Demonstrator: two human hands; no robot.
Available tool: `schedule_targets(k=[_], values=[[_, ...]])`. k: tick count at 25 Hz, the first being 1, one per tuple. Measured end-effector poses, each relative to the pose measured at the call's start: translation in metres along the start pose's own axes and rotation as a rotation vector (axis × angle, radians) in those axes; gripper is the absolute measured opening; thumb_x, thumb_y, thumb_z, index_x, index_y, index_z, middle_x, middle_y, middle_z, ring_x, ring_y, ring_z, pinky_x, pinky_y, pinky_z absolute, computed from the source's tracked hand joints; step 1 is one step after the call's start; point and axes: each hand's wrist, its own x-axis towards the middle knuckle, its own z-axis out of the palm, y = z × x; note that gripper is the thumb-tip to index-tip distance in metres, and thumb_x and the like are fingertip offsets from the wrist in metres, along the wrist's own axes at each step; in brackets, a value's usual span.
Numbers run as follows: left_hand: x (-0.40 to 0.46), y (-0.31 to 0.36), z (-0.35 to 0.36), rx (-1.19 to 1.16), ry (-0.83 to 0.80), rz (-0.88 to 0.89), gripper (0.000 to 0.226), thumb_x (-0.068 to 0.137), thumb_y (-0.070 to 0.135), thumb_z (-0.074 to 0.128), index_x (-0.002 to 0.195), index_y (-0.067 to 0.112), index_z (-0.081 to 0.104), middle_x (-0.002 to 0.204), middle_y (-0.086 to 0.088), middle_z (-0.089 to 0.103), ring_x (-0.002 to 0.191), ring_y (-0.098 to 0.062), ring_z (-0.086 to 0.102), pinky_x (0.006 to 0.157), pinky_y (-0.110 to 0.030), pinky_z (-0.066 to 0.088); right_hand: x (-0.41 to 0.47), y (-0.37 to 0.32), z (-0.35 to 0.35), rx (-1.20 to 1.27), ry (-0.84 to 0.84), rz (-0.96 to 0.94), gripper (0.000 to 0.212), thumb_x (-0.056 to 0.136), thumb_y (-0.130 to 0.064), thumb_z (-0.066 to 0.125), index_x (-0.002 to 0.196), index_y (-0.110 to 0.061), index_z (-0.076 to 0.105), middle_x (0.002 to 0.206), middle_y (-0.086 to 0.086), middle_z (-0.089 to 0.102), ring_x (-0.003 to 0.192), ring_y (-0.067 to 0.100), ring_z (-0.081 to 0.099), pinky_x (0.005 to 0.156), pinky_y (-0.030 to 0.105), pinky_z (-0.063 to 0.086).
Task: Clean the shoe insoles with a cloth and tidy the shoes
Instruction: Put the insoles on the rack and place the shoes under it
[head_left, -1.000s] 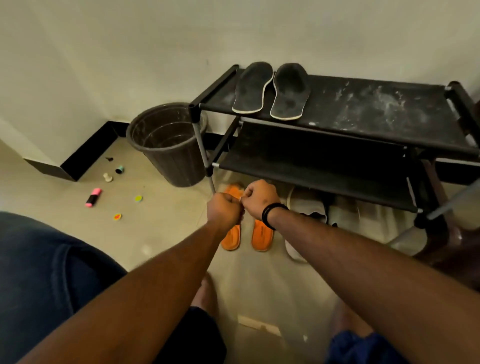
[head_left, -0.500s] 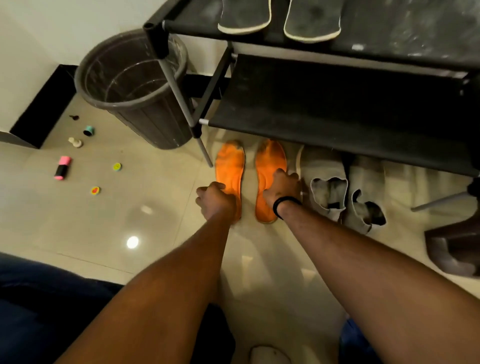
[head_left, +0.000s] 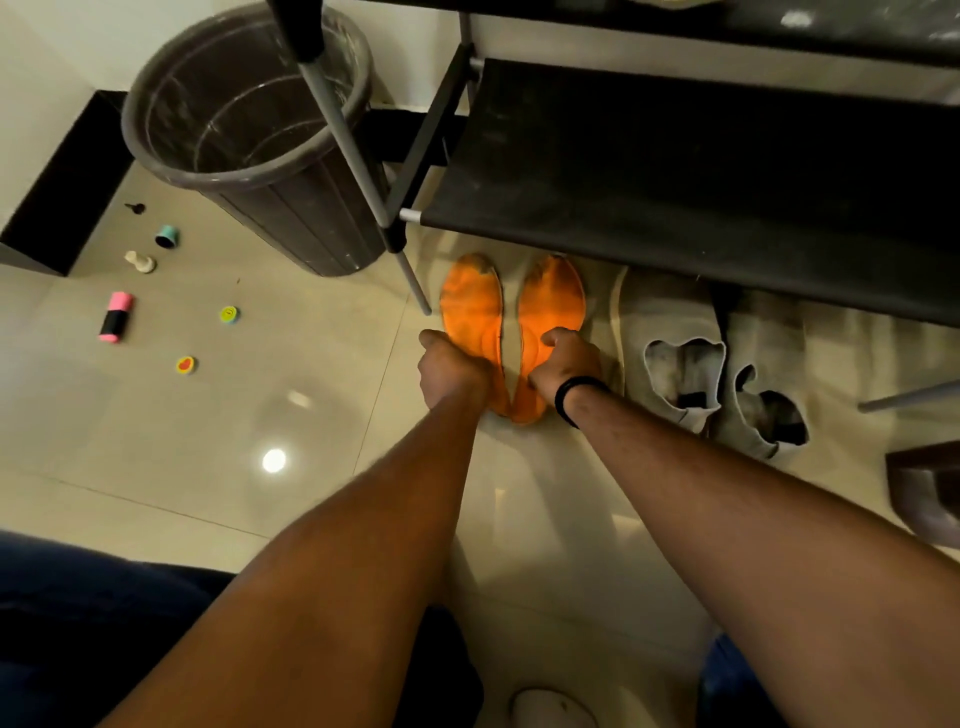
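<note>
Under the lower shelf of the black shoe rack (head_left: 675, 171), right by its front leg, you now have one hand on each orange insole (head_left: 470, 312): a second ago your fists were together in the air in front of the rack, and since then you have bent down and reached to the floor. Your left hand (head_left: 453, 370) is curled over the heel half of the left insole, and your right hand (head_left: 563, 361), the one with the black wristband (head_left: 576, 391), is closed over the near edge of the right orange insole (head_left: 553, 306). Whether your fingers are already hooked under the edges or only pressing on top, the view does not settle. Both insoles lie flat on the tiles, just beside the grey slip-on shoes (head_left: 717, 364) further along under the rack. No cloth shows in either hand, so this looks like picking the pair up for wiping, not wiping yet. On the rack's other side the dark bin (head_left: 249, 171) stands.
</note>
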Motion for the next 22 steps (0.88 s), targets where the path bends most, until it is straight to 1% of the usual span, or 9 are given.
schedule_targets(k=[2,4,5,7,9,11,14,18,22], values=[[-0.003,0.006,-0.005,-0.015,-0.019,-0.003,0.037,0.083,0.021,0.073,0.108,0.017,0.046,0.112,-0.011,0.063,0.099,-0.033,0.065,0.087,-0.045,0.058,-0.001,-0.005,-0.010,0.102,-0.054,0.075,0.054,0.078,-0.006,0.073,0.129,-0.017,0.059,0.133,0.008,0.057,0.123,0.029,0.054,0.100,0.036,0.049],[-0.008,0.017,-0.019,-0.023,-0.058,-0.021,0.038,0.075,0.020,0.080,0.100,0.015,0.051,0.105,-0.011,0.065,0.090,-0.032,0.069,0.076,-0.045,0.063,-0.005,-0.013,-0.026,0.157,-0.119,0.107,0.048,0.072,-0.008,0.079,0.117,-0.017,0.065,0.121,0.007,0.062,0.118,0.029,0.059,0.096,0.035,0.052],[-0.011,0.022,-0.028,-0.039,-0.083,-0.031,0.039,0.074,0.018,0.083,0.099,0.014,0.053,0.101,-0.011,0.065,0.085,-0.031,0.071,0.068,-0.041,0.064,-0.009,-0.018,-0.034,0.171,-0.160,0.100,0.042,0.070,-0.007,0.080,0.109,-0.017,0.067,0.109,0.006,0.064,0.109,0.029,0.063,0.091,0.037,0.055],[-0.020,0.031,-0.048,-0.088,-0.140,-0.049,0.042,0.071,0.013,0.086,0.097,0.013,0.053,0.096,-0.012,0.063,0.077,-0.027,0.071,0.058,-0.036,0.063,-0.019,-0.030,-0.052,0.162,-0.215,0.052,0.024,0.072,-0.003,0.076,0.091,-0.014,0.066,0.087,0.006,0.063,0.081,0.024,0.066,0.069,0.034,0.059],[-0.031,0.039,-0.067,-0.118,-0.209,-0.048,0.040,0.072,0.008,0.086,0.097,0.010,0.054,0.095,-0.013,0.062,0.073,-0.024,0.070,0.058,-0.036,0.063,-0.036,-0.044,-0.071,0.138,-0.225,0.043,0.015,0.078,0.001,0.067,0.073,-0.011,0.060,0.065,0.006,0.061,0.053,0.019,0.061,0.048,0.025,0.050],[-0.047,0.052,-0.089,-0.081,-0.296,-0.022,0.030,0.076,0.005,0.083,0.094,0.004,0.059,0.091,-0.015,0.066,0.071,-0.023,0.070,0.060,-0.033,0.062,-0.057,-0.061,-0.096,0.134,-0.214,0.027,0.014,0.081,0.004,0.062,0.070,-0.004,0.060,0.051,0.008,0.060,0.034,0.017,0.057,0.037,0.019,0.044],[-0.076,0.083,-0.126,0.133,-0.419,0.058,0.014,0.085,0.010,0.078,0.092,-0.001,0.071,0.091,-0.016,0.076,0.071,-0.019,0.071,0.061,-0.023,0.056,-0.090,-0.090,-0.138,0.106,-0.246,-0.023,0.003,0.084,-0.003,0.068,0.083,0.000,0.069,0.064,0.012,0.067,0.038,0.015,0.061,0.038,0.020,0.046],[-0.126,0.128,-0.172,0.388,-0.531,0.158,0.012,0.090,0.012,0.071,0.089,0.001,0.075,0.082,-0.011,0.073,0.060,-0.011,0.062,0.050,-0.016,0.042,-0.131,-0.123,-0.188,0.008,-0.263,-0.158,0.015,0.080,-0.010,0.074,0.089,0.001,0.075,0.067,0.011,0.068,0.050,0.018,0.063,0.049,0.024,0.050],[-0.174,0.162,-0.223,0.541,-0.551,0.312,0.016,0.087,0.020,0.073,0.082,0.006,0.078,0.067,-0.005,0.069,0.048,-0.008,0.054,0.047,-0.016,0.039,-0.173,-0.146,-0.237,-0.085,-0.364,-0.264,0.020,0.080,-0.004,0.068,0.099,-0.001,0.073,0.076,0.008,0.066,0.053,0.014,0.060,0.046,0.021,0.048]])
